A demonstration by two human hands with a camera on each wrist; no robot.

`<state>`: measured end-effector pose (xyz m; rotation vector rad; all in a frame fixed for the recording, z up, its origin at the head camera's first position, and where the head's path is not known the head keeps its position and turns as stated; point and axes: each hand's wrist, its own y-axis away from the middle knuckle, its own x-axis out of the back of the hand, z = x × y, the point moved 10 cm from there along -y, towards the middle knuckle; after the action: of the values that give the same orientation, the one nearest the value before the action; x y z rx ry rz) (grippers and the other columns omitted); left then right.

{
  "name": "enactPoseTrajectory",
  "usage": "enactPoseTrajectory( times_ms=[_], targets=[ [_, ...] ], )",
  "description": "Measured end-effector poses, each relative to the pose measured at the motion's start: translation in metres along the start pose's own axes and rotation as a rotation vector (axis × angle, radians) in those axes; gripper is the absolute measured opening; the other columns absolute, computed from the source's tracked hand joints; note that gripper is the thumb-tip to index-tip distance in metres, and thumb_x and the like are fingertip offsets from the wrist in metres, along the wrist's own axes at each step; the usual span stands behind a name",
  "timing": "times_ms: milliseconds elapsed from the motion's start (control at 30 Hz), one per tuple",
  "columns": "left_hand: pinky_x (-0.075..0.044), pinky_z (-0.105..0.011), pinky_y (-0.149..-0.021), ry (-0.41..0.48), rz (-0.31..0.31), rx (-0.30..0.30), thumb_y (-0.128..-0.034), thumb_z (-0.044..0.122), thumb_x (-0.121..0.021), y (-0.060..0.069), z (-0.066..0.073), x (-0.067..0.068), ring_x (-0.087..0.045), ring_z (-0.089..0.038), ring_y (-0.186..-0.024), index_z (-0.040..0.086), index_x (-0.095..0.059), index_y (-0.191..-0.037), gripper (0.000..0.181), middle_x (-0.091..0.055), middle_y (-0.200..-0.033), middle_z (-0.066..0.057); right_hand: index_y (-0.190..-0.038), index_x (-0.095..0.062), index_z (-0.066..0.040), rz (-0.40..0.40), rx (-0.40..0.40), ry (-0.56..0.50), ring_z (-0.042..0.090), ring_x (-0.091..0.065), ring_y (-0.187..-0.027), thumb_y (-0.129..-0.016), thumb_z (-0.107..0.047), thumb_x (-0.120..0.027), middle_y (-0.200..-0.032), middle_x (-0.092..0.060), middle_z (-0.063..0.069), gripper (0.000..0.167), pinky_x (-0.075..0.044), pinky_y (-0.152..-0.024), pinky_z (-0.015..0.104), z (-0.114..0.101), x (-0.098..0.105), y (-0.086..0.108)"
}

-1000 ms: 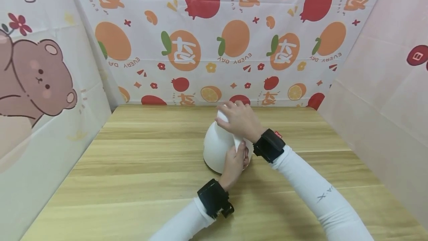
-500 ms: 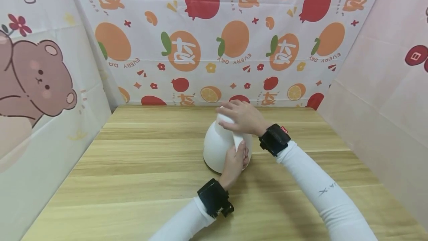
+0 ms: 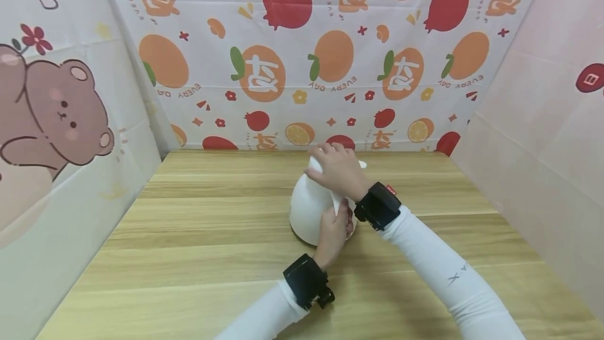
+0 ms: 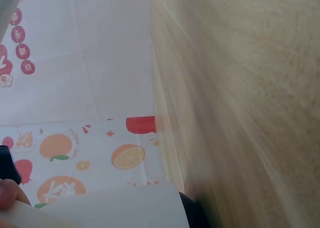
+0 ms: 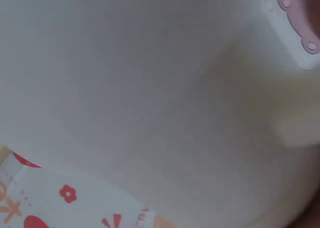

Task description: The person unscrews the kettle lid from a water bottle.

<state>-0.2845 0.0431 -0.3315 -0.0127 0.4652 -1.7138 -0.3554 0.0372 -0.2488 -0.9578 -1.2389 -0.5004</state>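
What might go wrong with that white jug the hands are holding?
It could tip: the left hand grips the handle on one side while the right hand is on top, so an uneven push might tilt the white jug.

It might spill on the wooden table if there's liquid inside; I can't see in.

The right hand could slip off the top, perhaps bumping the left hand just below.

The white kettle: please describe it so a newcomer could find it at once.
Below the fruit-print cloth lies the wooden table. Near its middle, the left hand grips a handle and the right hand rests on top. That's the white kettle: unlike the white sleeves, rounded with a dark bottom edge.
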Motion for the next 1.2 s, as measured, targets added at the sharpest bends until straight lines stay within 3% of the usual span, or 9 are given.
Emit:
enactPoseTrajectory(
  times_ms=[233,433,600,867,1000,1200],
  targets=[
    [-0.027,-0.017,-0.04,-0.007,-0.044,-0.001,-0.1015,0.012,-0.033,0.0014,-0.0001,-0.0005,-0.032,-0.005,-0.042,-0.006,-0.039,-0.066,0.04,-0.034,-0.05,0.0,-0.123,-0.056,-0.015,0.112,0.077,0.041,0.031,-0.048,-0.11,-0.088,-0.048,-0.053,-0.124,-0.053,0.009,0.048,-0.04,-0.087,0.049,-0.0013,0.0005,0.0008],
    [-0.027,-0.018,-0.041,-0.023,-0.076,-0.002,-0.1015,0.013,-0.033,0.0008,0.0003,-0.0022,-0.031,-0.005,-0.042,-0.009,-0.038,-0.067,0.041,-0.033,-0.05,0.0,-0.12,-0.059,-0.014,0.163,0.145,0.011,0.03,-0.05,-0.107,-0.086,-0.046,-0.056,-0.12,-0.055,0.01,0.046,-0.042,-0.085,0.048,0.0009,0.0024,0.002],
    [-0.028,-0.017,-0.041,-0.022,-0.078,0.008,-0.1017,0.014,-0.033,0.0011,-0.0008,-0.0024,-0.032,-0.005,-0.042,-0.005,-0.039,-0.066,0.041,-0.035,-0.051,-0.001,-0.116,-0.061,-0.014,0.201,0.266,-0.049,0.027,-0.052,-0.103,-0.085,-0.044,-0.057,-0.116,-0.057,0.006,0.043,-0.044,-0.082,0.044,0.0015,0.004,0.004],
    [-0.029,-0.018,-0.042,-0.027,-0.044,-0.006,-0.1011,0.013,-0.035,0.0024,0.0027,-0.0011,-0.033,-0.006,-0.043,-0.002,-0.04,-0.065,0.039,-0.034,-0.05,0.0,-0.114,-0.063,-0.012,0.227,0.447,-0.146,0.026,-0.05,-0.109,-0.083,-0.039,-0.059,-0.118,-0.057,0.007,0.041,-0.041,-0.088,0.045,0.0008,0.0071,0.0074],
    [-0.03,-0.018,-0.042,-0.05,-0.021,-0.029,-0.1007,0.012,-0.036,0.0024,0.0045,0.0008,-0.034,-0.005,-0.043,-0.004,-0.041,-0.065,0.039,-0.035,-0.05,-0.001,-0.116,-0.062,-0.012,0.157,0.408,-0.155,0.025,-0.048,-0.113,-0.085,-0.038,-0.058,-0.122,-0.055,0.008,0.041,-0.037,-0.092,0.046,-0.0009,0.0059,0.0052],
    [-0.031,-0.018,-0.042,-0.058,-0.008,-0.036,-0.1008,0.012,-0.036,0.0016,0.0047,0.0007,-0.034,-0.005,-0.042,-0.005,-0.042,-0.065,0.04,-0.037,-0.05,-0.002,-0.12,-0.058,-0.011,0.055,0.194,-0.155,0.031,-0.041,-0.119,-0.088,-0.037,-0.057,-0.13,-0.048,0.012,0.041,-0.028,-0.096,0.052,-0.0025,0.0056,0.0015]
  ],
)
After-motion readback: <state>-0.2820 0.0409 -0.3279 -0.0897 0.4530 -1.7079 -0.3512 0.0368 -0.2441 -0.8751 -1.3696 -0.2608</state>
